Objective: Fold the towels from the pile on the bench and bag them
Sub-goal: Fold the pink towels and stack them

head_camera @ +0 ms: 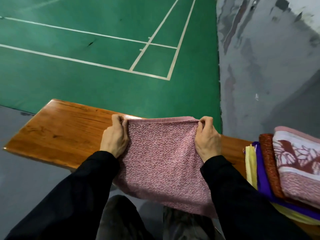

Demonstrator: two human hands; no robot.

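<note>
Bare bench [57,129] left; pile [284,167] right

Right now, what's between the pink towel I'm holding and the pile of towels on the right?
In the head view, only a bare strip of wooden bench lies between the pink towel and the pile.

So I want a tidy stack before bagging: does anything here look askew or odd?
Slightly. The pile of folded towels on the wooden bench is fanned out, its edges stepped rather than flush. The pink terry towel gripped by both hands overhangs the bench's near edge.
</note>
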